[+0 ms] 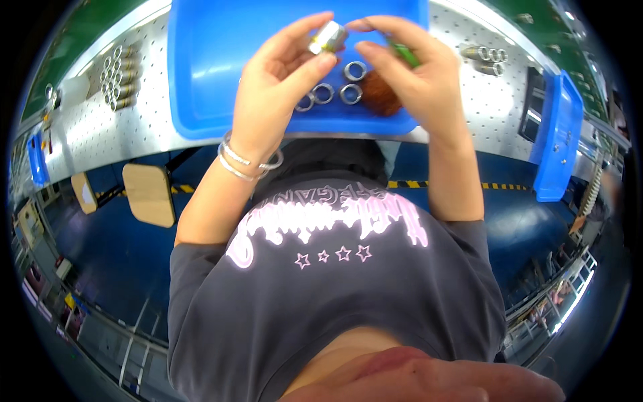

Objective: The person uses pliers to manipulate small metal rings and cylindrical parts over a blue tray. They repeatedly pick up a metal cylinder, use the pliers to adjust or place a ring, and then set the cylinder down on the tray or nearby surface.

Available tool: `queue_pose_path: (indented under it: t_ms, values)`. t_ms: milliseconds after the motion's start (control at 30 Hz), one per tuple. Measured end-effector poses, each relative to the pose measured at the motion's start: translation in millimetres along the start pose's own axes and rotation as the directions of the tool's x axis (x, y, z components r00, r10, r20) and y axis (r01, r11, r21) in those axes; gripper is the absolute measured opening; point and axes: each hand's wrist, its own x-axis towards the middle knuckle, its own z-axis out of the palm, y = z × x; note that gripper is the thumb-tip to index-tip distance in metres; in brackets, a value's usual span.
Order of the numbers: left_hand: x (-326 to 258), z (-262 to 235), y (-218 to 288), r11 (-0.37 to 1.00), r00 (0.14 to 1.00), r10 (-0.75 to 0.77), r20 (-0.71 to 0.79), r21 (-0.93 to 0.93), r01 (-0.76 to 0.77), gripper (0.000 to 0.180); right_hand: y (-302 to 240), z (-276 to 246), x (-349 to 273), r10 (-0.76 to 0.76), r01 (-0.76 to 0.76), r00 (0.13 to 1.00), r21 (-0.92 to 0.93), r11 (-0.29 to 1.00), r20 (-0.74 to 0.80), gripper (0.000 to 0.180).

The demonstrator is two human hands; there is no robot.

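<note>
My left hand (pixel 274 77) pinches a short silver metal fitting (pixel 327 38) between thumb and fingers, above a blue tray (pixel 201 80). A yellowish band shows at its lower end. Close on its right is my right hand (pixel 418 74), thumb and forefinger curved towards the fitting but apart from each other. A slim bright green thing (pixel 406 55) lies within the right hand; its other fingers are hidden. Several metal rings (pixel 350 94) rest in the tray below the hands. A reddish-brown fuzzy clump (pixel 380 94) sits beside the rings, partly covered by the right hand.
The tray stands on a perforated metal bench (pixel 151 74). Metal sleeves (pixel 119 79) stand in rows at the left, with a smaller group of sleeves (pixel 490 59) at the right. Further right is a tilted blue bin (pixel 559 134). A stool seat (pixel 149 194) is left of me.
</note>
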Motion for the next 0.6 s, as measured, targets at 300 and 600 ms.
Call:
queue_pose_path:
  t_ms: [300,600]
  values:
    - [1,-3,4,0.992,0.995,-0.089,0.04,0.091,0.085,0.02,44,-78,122,-0.021,0.016,1.0,-0.341,0.94,-0.01,0.019]
    - [4,-2,26,-0.083,0.824,0.394,0.408,0.908,-0.41,0.017,66,-118,147,-0.011,-0.202,0.962,-0.736,0.646,-0.273,0.018]
